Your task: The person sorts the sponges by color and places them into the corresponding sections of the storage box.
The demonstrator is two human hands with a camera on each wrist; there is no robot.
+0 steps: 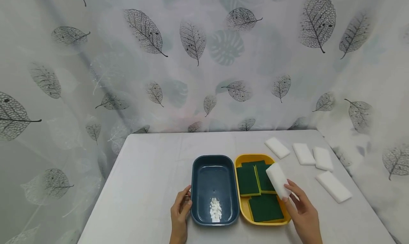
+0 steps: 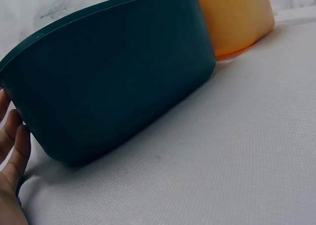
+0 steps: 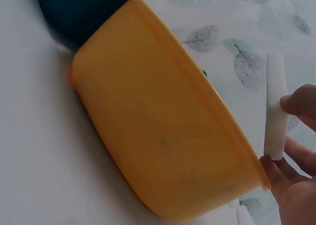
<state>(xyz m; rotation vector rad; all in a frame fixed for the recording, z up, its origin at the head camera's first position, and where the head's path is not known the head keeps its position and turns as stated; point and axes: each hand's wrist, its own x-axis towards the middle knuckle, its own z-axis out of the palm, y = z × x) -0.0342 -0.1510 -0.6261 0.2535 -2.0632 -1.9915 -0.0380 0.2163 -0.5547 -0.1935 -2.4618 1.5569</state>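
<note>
A white block (image 1: 278,180) is pinched between the thumb and fingers of my right hand (image 1: 301,210), held over the right side of the yellow bin (image 1: 250,215). In the right wrist view the same block (image 3: 275,106) stands on edge beside the rim of the yellow bin (image 3: 163,116), in my right hand (image 3: 301,151). Dark green pads with yellow undersides (image 1: 266,208) lie inside that bin. My left hand (image 1: 180,214) touches the left wall of the blue bin (image 1: 198,187) with bent fingers; in the left wrist view my left hand (image 2: 12,161) is at its side.
The two bins stand side by side, close together. Several other white blocks, one of them nearest the right edge (image 1: 333,187), lie on the white table (image 1: 140,187) behind and right of the yellow bin. A leaf-patterned curtain (image 1: 204,77) hangs behind the table.
</note>
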